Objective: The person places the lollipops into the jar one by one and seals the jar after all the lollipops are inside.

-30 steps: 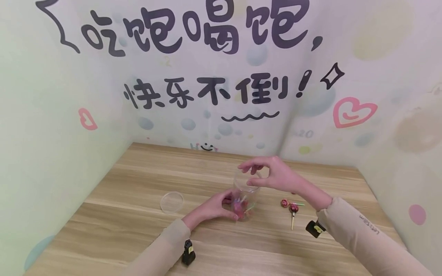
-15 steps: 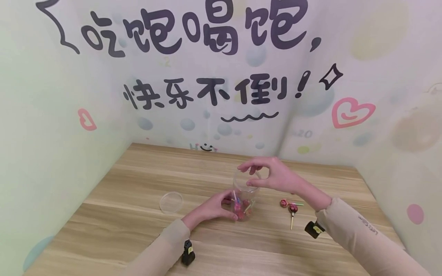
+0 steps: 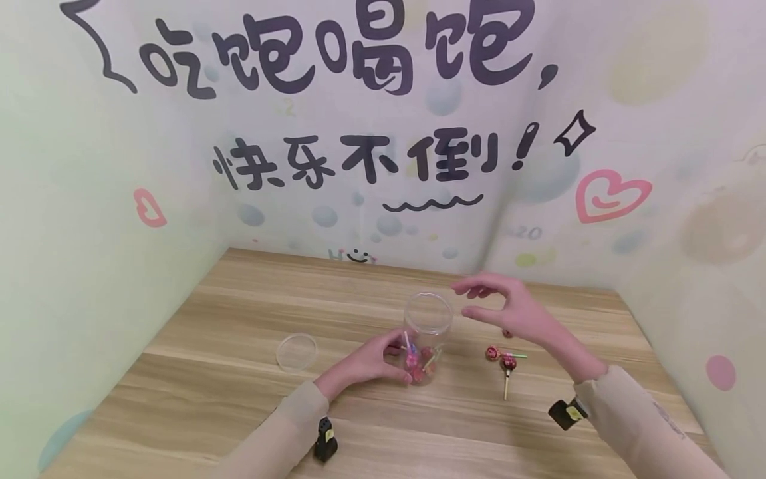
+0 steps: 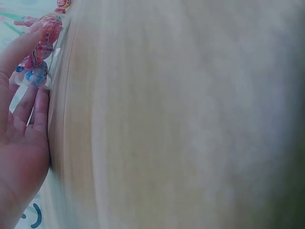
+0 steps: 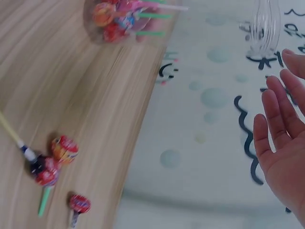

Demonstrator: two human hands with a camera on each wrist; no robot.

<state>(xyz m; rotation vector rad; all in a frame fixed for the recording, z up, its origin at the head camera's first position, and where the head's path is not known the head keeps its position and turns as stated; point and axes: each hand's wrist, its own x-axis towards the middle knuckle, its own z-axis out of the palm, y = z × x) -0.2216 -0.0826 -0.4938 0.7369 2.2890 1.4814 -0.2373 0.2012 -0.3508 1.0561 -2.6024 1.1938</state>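
A clear plastic jar point(image 3: 429, 334) stands uncapped on the table, with several wrapped lollipops point(image 5: 121, 19) at its bottom. My left hand point(image 3: 366, 362) grips the jar low on its left side, thumb in front and fingers behind; the left wrist view shows thumb and fingers point(image 4: 42, 107) against it. Just right of the jar's rim, my right hand point(image 3: 516, 307) is raised in the air, fingers apart and holding nothing. Below that hand lie a lollipop with a pale stick point(image 3: 509, 363), one with a green stick point(image 3: 493, 352) and a third lollipop point(image 5: 79, 203), mostly hidden in the head view.
A round clear lid point(image 3: 296, 352) lies flat on the wooden table point(image 3: 239, 399), left of the jar. Walls with printed lettering point(image 3: 365, 159) border the table at the back and both sides. Each wrist carries a small black camera point(image 3: 326, 440).
My right hand has moved right, away from above the jar's mouth. The lollipops inside the jar have settled. My left hand keeps its place on the jar.
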